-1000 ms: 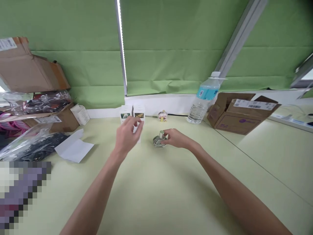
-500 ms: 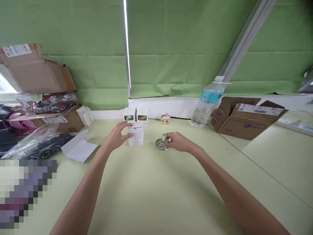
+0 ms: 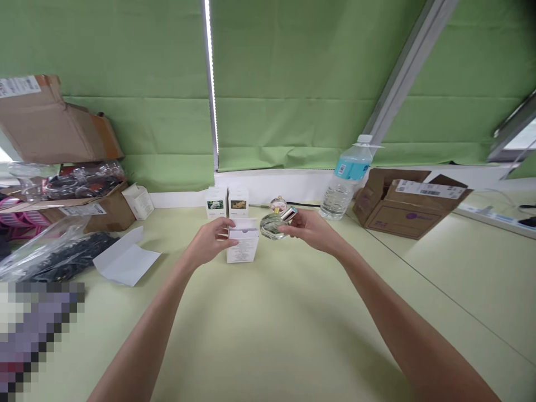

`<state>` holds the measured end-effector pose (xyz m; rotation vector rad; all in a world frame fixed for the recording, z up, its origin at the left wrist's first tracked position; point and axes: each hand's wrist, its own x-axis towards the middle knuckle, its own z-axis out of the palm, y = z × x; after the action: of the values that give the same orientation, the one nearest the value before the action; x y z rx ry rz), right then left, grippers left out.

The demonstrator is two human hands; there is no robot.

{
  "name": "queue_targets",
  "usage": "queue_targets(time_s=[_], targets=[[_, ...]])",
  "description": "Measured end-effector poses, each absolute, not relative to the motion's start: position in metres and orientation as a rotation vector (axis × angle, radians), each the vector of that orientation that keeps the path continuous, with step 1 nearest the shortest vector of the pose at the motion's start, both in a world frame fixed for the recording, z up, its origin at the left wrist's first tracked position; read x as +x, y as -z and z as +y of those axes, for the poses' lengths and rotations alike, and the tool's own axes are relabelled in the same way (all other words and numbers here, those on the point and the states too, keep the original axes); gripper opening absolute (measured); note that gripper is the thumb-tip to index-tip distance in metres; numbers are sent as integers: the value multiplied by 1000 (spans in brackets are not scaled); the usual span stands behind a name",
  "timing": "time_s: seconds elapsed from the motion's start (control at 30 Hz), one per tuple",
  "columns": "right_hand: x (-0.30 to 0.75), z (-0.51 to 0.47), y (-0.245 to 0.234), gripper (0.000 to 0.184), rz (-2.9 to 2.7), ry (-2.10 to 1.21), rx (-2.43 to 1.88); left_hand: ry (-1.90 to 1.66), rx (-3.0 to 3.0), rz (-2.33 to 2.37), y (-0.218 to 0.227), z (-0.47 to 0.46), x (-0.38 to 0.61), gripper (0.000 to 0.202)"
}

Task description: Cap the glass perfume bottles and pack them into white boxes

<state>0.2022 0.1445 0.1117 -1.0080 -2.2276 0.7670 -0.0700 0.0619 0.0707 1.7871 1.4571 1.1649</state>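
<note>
My left hand [image 3: 211, 244] grips a small white carton [image 3: 243, 245] by its left side, its top flap open, on the pale green table [image 3: 268, 324]. My right hand [image 3: 307, 229] holds a round clear glass bottle [image 3: 273, 225] with a silver cap, tilted in the air just right of the carton's open top. Behind them stand two small white boxes [image 3: 227, 202] with pictures on the front, and a tiny bottle [image 3: 278, 203] by the wall.
A water bottle [image 3: 345, 180] and an open cardboard box [image 3: 408, 202] stand at the back right. At the left lie a flat white carton piece [image 3: 125, 259], plastic bags [image 3: 50, 251] and open cardboard boxes [image 3: 62, 167] of goods. Green blinds [image 3: 293, 84] hang behind.
My right hand has lifted the glass bottle off the table and tilted it toward the carton. My left hand has closed on the carton, which has shifted slightly right.
</note>
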Motion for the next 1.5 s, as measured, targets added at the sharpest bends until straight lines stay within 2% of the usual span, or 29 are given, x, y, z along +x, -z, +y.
queue_targets(time_s=[0.13,0.3,0.57,0.73,0.93,1.13,1.33,1.5], targets=[[194,122,-124,37,-2035,-930,-884,-1129,1739,1336,-71,60,-58,37],[180,109,-118,36,-2024,-995,-792,-1083,1686,1226,-73,58,-46,35],[180,113,-110,23,-2224,-731,-882,-1098,1658,1222,-70,59,-41,33],[177,111,-110,29,-2317,-535,-832,-1110,1648,1236,-68,60,-39,33],[178,105,-115,15,-2406,-561,-828,-1133,1665,1203,-69,59,-35,34],[177,101,-117,14,-2452,-543,-844,-1135,1666,1220,-67,58,-31,34],[171,100,-111,29,-2428,-441,-825,-1144,1678,1275,-65,57,-28,33],[168,100,-105,30,-2381,-347,-828,-1127,1694,1281,-66,57,-29,30]])
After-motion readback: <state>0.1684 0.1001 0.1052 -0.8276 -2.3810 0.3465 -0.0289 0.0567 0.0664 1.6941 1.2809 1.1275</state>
